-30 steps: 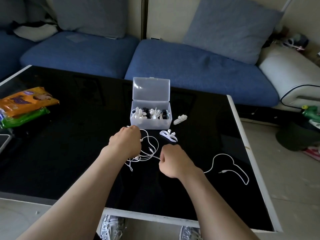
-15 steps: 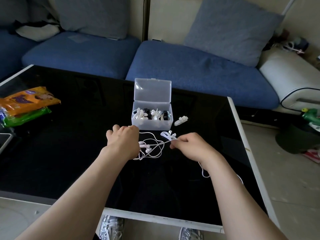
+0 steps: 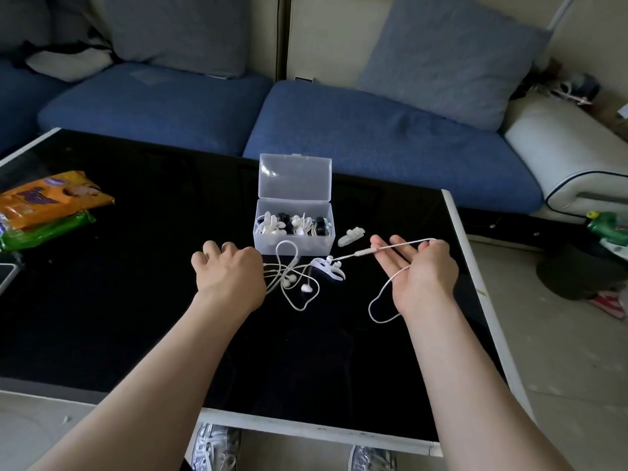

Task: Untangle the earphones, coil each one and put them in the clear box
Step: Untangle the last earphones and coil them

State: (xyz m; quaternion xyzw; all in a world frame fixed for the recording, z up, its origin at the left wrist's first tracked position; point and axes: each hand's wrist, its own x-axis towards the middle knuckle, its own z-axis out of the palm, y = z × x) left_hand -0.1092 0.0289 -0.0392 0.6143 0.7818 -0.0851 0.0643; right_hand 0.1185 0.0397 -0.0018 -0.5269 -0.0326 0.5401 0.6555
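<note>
White earphones lie tangled on the black table, just in front of the clear box. The box's lid stands open, and coiled earphones lie inside. My left hand is curled left of the tangle and grips its cords. My right hand is to the right, palm up with its fingers stretched out. The cord with its inline remote runs taut across those fingers, my thumb pinches it, and a loop hangs below the palm. One white cord clip lies by the tangle and another right of the box.
Orange and green snack packets lie at the table's left, with a flat device at the left edge. A blue sofa with cushions runs behind the table. The table's white right edge is close to my right hand.
My right hand has moved right and turned palm up, drawing one cord out of the tangle. My left hand has stayed by the tangle, holding the cords.
</note>
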